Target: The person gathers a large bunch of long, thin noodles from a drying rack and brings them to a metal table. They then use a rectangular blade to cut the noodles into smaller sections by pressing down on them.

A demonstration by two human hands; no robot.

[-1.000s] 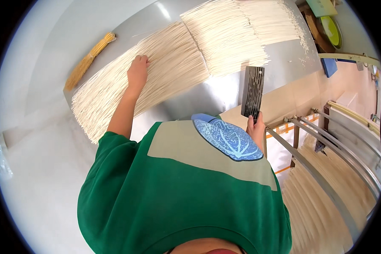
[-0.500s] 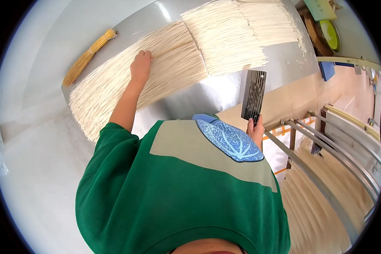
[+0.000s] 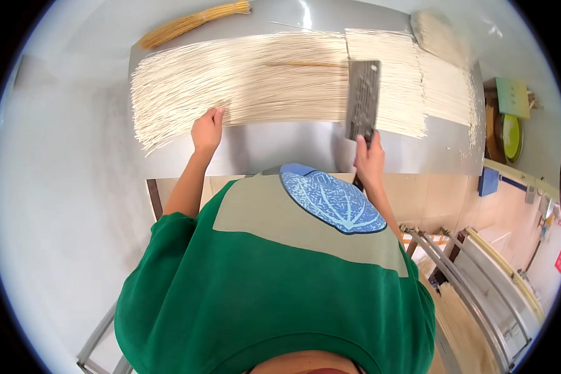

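Observation:
Dried noodles [image 3: 230, 75], pale and thin, lie in long flat rows on the metal table [image 3: 280, 149]. My left hand [image 3: 207, 129] is at their near edge, its fingers curled together. Whether any strands are between them is hidden. My right hand [image 3: 371, 163] grips a cleaver [image 3: 363, 100] by its dark handle. Its broad, dark-patterned blade is raised over the noodles, in line with the seam between the long left section and the shorter section [image 3: 393, 81]. A thin brown stick [image 3: 308, 63] lies across the strands left of the blade.
A straw hand brush [image 3: 193, 23] lies along the table's far left edge. A clear plastic bag [image 3: 442, 37] sits at the far right, and broken bits [image 3: 472, 128] lie by the right end. Metal rails [image 3: 461, 280] stand at my right, near a green bowl [image 3: 511, 137].
The cleaver has come up from beside the table's near edge to over the noodles. My left hand has drawn back from the middle of the noodles to their near edge. The view has turned.

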